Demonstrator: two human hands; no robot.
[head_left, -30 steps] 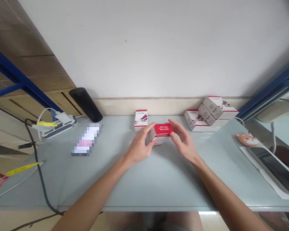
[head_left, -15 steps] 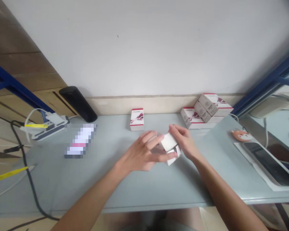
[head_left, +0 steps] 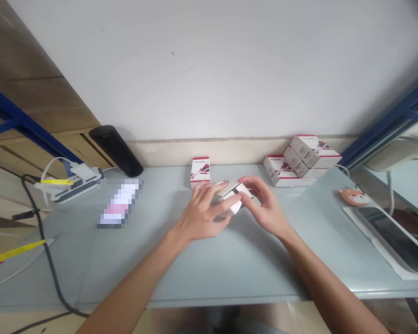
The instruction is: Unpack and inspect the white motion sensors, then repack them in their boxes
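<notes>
A small white cardboard box (head_left: 234, 207) is held above the desk between both hands, with white flaps at its right end. My left hand (head_left: 204, 211) is closed around its left side, the index finger lying along the near face. At the flap end, my right hand (head_left: 264, 204) grips with thumb and fingers. The fingers hide much of the box. Just behind my left hand stands a white and red box (head_left: 200, 170) with a printed front. Farther right, several similar boxes (head_left: 301, 160) are stacked against the wall.
On the left are a phone with a blurred screen (head_left: 120, 203), a black cylinder (head_left: 116, 150) and a power strip (head_left: 78, 185) with cables. To the right lie an orange animal-faced case (head_left: 354, 196) and a dark-screened device (head_left: 393, 236). Blue metal posts (head_left: 386, 120) flank the grey-blue desk (head_left: 202, 273).
The box has turned and shifted slightly left and away from me. My right hand's thumb has moved onto the flap end. The view has shifted a little.
</notes>
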